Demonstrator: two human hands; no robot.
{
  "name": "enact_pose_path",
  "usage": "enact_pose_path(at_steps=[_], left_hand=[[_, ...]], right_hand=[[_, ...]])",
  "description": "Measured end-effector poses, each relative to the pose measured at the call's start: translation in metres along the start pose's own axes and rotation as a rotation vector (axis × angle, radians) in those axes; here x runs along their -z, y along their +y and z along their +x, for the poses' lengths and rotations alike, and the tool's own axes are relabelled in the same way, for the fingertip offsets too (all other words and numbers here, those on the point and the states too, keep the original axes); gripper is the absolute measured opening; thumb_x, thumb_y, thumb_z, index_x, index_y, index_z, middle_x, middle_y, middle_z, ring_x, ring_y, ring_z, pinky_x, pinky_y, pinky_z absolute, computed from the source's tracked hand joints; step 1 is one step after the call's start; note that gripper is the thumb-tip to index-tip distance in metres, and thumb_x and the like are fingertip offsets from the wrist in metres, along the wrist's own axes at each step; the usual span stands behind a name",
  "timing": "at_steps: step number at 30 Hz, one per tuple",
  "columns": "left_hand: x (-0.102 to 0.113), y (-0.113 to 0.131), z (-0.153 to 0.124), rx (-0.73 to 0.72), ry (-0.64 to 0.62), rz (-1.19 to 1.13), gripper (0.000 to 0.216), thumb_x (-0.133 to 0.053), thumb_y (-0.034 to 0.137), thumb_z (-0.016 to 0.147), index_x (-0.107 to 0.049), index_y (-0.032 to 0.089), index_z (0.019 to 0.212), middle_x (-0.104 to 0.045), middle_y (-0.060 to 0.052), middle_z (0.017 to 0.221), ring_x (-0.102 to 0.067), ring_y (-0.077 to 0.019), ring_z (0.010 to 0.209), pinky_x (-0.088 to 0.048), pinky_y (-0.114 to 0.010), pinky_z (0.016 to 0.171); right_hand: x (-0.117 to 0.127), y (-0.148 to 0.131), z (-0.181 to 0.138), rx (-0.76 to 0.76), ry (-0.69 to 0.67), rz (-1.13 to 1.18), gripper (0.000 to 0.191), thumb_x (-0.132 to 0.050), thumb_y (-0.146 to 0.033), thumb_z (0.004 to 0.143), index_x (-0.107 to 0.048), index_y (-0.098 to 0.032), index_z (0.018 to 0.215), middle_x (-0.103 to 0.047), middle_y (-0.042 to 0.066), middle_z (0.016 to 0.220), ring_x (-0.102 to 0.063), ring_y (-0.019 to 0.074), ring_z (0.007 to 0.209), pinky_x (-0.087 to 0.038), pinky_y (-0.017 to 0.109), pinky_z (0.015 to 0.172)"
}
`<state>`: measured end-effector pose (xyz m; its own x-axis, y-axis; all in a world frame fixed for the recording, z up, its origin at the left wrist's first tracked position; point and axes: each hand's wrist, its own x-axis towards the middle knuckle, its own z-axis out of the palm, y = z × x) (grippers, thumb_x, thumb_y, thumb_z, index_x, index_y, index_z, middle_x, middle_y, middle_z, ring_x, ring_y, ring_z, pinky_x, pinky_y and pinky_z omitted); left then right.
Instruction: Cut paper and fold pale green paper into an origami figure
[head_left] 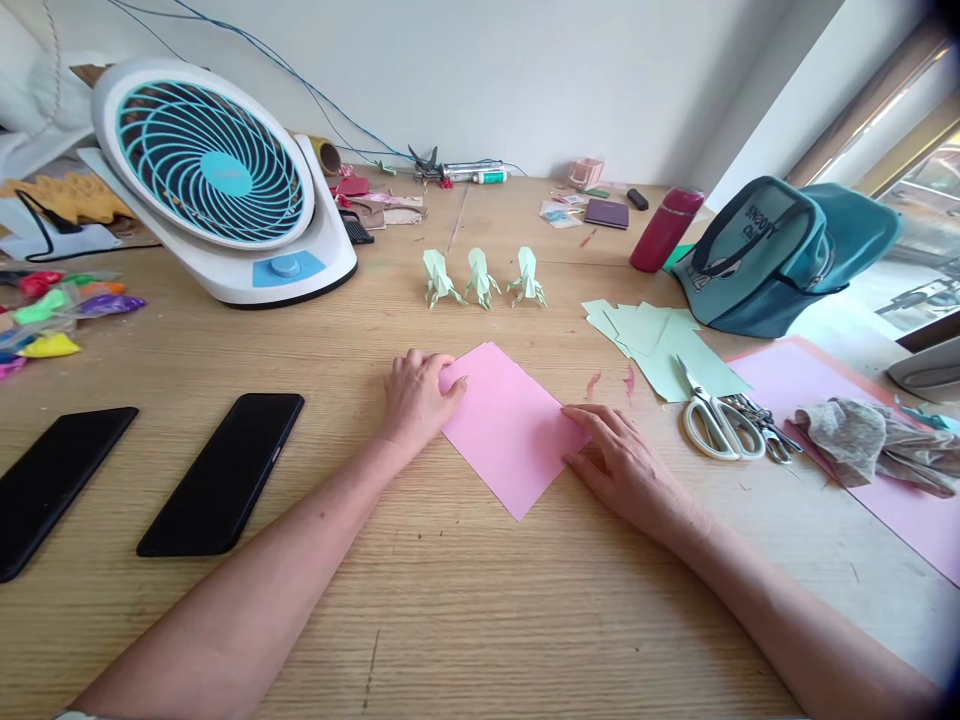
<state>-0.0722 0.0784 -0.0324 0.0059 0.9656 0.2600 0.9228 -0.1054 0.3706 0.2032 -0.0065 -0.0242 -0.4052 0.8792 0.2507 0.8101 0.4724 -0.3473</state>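
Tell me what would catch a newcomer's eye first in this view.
The big white fan with a round turquoise grille, at the back left of the light wooden table, would probably catch it first. Next comes the plain pink paper sheet, lying in the middle between the bare left hand and the bare right hand. Beyond it, three pale green folded-paper figures stand in a row.

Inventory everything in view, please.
Paper piece: one, pink, between hands
Folded figures: three, pale green, beyond it
Fan: one, white/blue, back left
Phones: two, black, left
Packets: several, multicoloured, left edge
Bottle: one, red, back right
Bag: one, teal, right
Sheets: several, pale green, right
Large scissors: one, white, right
Cloth: one, grey, far right
Large sheet: one, pink, under cloth
Table: one, brown, beneath
Clutter: uncounted, mixed, back
Wall: one, white, back
Left hand: one, bare, paper's left
Right hand: one, bare, paper's right
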Motion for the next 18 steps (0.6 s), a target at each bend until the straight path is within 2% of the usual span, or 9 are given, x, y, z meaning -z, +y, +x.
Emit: enact_pose_path(at_steps=[5, 13, 18], left_hand=[[0.0024, 0.0017, 0.0014, 0.042, -0.027, -0.061, 0.021, -0.064, 0.042, 0.085, -0.064, 0.024, 0.097, -0.061, -0.007, 0.107, -0.055, -0.0270, 0.107, -0.041, -0.040, 0.096], [0.0009, -0.0001, 0.0019, 0.010, -0.033, -0.045, 0.035, -0.073, 0.043, 0.077, -0.061, 0.026, 0.106, -0.061, -0.006, 0.109, -0.055, -0.0276, 0.107, -0.041, -0.040, 0.096], [0.0015, -0.0018, 0.0016, -0.002, -0.046, -0.022, 0.037, -0.074, 0.042, 0.077, -0.062, 0.026, 0.108, -0.060, -0.007, 0.111, -0.057, -0.0287, 0.108, -0.042, -0.041, 0.094]], right_hand=[[-0.0005, -0.0008, 0.0000, 0.010, 0.002, 0.001, 0.043, -0.055, -0.024, 0.093, -0.046, -0.024, 0.135, -0.058, 0.012, 0.131, -0.054, 0.0295, 0.119, -0.045, 0.050, 0.101], [0.0002, -0.0021, -0.0003, -0.010, -0.006, 0.016, 0.045, -0.055, -0.023, 0.093, -0.045, -0.025, 0.137, -0.057, 0.010, 0.132, -0.053, 0.0284, 0.119, -0.046, 0.049, 0.101], [-0.0010, -0.0002, -0.0006, -0.009, -0.003, 0.009, 0.045, -0.054, -0.025, 0.093, -0.045, -0.026, 0.137, -0.057, 0.011, 0.133, -0.054, 0.0292, 0.119, -0.046, 0.050, 0.101]])
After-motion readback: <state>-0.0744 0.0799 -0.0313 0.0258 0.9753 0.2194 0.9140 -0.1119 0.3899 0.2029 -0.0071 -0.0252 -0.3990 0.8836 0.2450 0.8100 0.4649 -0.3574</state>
